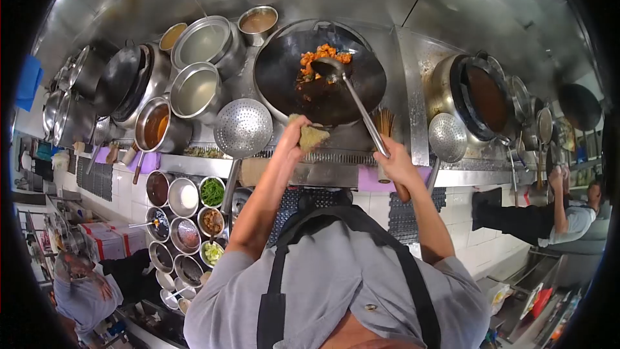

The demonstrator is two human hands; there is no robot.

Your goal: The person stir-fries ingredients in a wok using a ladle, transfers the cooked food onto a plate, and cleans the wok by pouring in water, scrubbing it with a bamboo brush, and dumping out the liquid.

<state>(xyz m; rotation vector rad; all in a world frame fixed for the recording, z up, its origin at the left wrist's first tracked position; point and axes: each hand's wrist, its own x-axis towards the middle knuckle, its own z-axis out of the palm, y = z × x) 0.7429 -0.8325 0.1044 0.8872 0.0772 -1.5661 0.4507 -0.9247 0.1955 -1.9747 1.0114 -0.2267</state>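
My left hand (294, 137) is closed on a folded yellowish cloth (314, 137) at the near rim of a large black wok (276, 77). Whether it grips the wok's edge through the cloth, I cannot tell. Wrapped round the handle end of a long metal ladle (363, 113) is my right hand (398, 165). The ladle's bowl rests inside the wok against glossy orange-brown food pieces (313, 58), which lie toward the far side. Dark sauce streaks the wok below them. Beside my right hand stands a bamboo wok brush (385, 123), its lower part partly hidden.
A perforated skimmer (243, 126) lies left of the wok, near pots of liquid (195, 90). Several ingredient bowls (183, 196) stand at lower left. To the right are another skimmer (447, 137) and a wok of brown liquid (485, 100). Other people (568, 220) work at both sides.
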